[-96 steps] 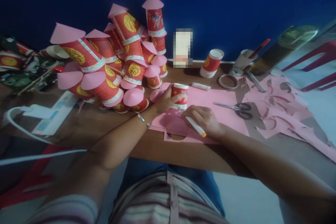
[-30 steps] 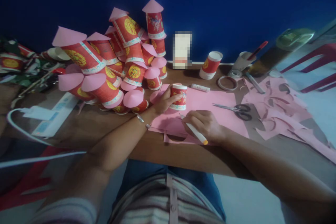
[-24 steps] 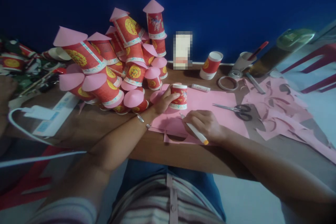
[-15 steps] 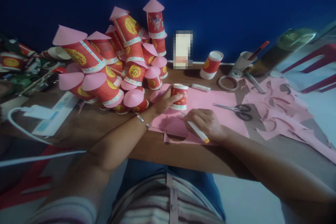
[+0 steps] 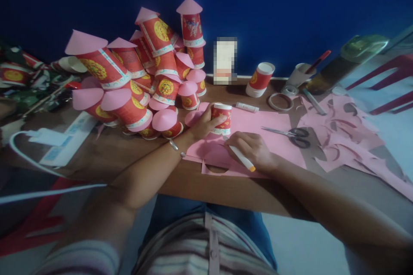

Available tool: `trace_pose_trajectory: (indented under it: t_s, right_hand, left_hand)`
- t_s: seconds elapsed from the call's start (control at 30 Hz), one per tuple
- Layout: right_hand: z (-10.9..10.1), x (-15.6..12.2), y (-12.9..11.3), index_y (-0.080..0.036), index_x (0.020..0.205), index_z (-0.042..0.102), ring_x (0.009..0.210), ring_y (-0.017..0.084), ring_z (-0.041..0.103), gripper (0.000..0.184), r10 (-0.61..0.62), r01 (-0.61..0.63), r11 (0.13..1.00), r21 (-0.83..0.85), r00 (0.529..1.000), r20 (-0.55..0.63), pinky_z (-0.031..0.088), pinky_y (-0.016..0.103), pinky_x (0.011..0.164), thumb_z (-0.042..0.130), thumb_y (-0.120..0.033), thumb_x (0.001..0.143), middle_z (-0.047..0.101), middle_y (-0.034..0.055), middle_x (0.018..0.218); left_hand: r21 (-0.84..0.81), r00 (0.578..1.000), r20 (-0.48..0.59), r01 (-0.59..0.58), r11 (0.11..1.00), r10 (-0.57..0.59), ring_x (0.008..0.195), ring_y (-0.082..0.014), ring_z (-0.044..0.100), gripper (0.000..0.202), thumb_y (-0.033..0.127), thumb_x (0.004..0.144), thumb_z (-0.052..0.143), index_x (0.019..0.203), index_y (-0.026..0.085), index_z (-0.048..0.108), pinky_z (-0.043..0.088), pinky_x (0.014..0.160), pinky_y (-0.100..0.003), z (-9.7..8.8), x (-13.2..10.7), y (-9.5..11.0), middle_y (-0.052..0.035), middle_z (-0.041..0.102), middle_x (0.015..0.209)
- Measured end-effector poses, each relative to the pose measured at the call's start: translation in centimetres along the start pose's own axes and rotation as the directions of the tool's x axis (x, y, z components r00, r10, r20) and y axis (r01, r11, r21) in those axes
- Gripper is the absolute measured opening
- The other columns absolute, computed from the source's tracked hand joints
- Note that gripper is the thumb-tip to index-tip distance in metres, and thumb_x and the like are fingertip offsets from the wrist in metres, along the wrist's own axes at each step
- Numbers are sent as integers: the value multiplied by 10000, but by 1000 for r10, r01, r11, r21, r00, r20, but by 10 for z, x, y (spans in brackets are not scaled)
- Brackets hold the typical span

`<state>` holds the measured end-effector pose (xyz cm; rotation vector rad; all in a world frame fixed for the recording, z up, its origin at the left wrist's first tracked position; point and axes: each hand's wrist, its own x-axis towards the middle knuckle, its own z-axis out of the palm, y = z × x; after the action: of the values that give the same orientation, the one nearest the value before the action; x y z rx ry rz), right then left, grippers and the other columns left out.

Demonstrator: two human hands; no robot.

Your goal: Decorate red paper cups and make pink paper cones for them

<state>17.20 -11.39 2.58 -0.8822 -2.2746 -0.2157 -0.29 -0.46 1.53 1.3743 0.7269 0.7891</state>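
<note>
My left hand is wrapped round a red paper cup with a white rim, standing on pink paper. In my right hand is a white utility knife or marker-like tool with an orange end; its front end lies by the base of the cup, mostly hidden by my fingers. Below the cup, the pink sheet has a round cut-out near its front edge. Black-handled scissors lie open on the paper to the right, and a white glue stick lies behind the cup.
Red cups with pink cone tops are piled at the left. A white power strip with a cable lies nearer me. Pink scraps, a tape roll, another red cup and a bottle are to the right.
My right hand and the white tool have shifted slightly left and up, close to the cup's base. The cup stays in my left hand with barely any movement.
</note>
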Motion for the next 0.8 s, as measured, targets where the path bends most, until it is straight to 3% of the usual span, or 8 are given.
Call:
trace_pose_trajectory:
  t_s: [0.8]
  right_hand:
    - [1, 2, 2, -155, 1006, 591, 660, 146, 619, 76, -5, 4, 1000, -9, 1000, -23, 464, 257, 576, 538, -105, 987, 677, 34, 793]
  left_hand:
    - [30, 1000, 2, 6, 1000, -6, 838, -149, 582, 363, 387, 808, 697, 1041, 206, 485, 495, 759, -327, 1, -3, 5, -9, 580, 932]
